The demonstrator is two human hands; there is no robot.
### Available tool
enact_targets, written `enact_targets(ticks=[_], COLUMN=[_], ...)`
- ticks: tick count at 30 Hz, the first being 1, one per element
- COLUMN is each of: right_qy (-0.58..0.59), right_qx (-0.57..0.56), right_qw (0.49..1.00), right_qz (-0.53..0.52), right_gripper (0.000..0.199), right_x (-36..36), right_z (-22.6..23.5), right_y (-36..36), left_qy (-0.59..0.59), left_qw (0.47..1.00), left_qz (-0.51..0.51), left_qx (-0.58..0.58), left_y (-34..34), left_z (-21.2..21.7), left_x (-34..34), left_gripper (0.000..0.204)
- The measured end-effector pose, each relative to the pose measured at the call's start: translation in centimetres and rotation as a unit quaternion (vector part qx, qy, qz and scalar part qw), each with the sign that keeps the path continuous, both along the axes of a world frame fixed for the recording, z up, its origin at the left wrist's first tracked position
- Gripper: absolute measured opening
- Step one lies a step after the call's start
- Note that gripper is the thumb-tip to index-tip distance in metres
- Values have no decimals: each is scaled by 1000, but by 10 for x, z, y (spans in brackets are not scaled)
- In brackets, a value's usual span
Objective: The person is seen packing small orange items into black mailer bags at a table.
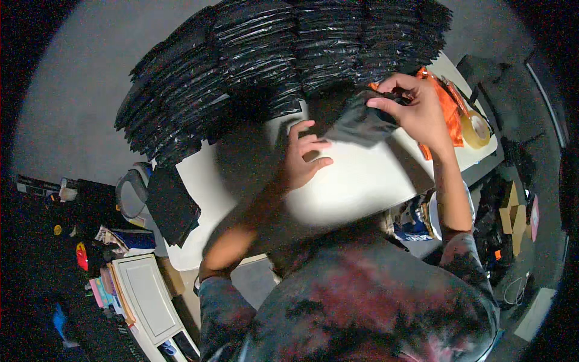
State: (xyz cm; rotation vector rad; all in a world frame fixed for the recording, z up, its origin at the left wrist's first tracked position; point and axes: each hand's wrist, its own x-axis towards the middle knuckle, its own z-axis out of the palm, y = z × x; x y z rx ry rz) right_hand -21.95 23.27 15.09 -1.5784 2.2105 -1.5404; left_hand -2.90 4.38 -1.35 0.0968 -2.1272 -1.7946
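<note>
My right hand (419, 111) pinches the upper edge of a thin black plastic bag (362, 123), which hangs tilted toward the left above the table. Left of it, my left hand (301, 161) is held with its fingers apart and nothing in it, near the bag's lower left corner but not visibly gripping it. Both hands are over the white table (350, 193). Just beyond them rise several tall, side-by-side stacks of flat black plastic packets (259, 57). A smaller black pile (170, 202) lies at the table's left end.
Orange plastic material (445, 96) and a roll of clear yellowish tape (477, 130) lie at the table's right end. A white cabinet (146, 295) stands at the lower left. An open cardboard box (512, 218) is off to the right, below table level.
</note>
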Motion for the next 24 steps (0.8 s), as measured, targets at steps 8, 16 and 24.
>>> enact_targets(ticks=[8,16,24], right_qy=[420,411,359], right_qx=[53,-15,49], right_qw=[905,911,925], right_qz=[51,40,114], right_gripper=[14,15,14], right_x=[3,18,25], right_z=[46,40,35], right_y=[-13,-29,-35], left_qy=[59,88,140], left_qw=[988,988,983], left_qz=[119,124,119], left_qx=[-77,-17,1], left_y=[12,3,-1], left_z=[11,2,10], left_x=[-3,3,-2], left_gripper=[128,135,121])
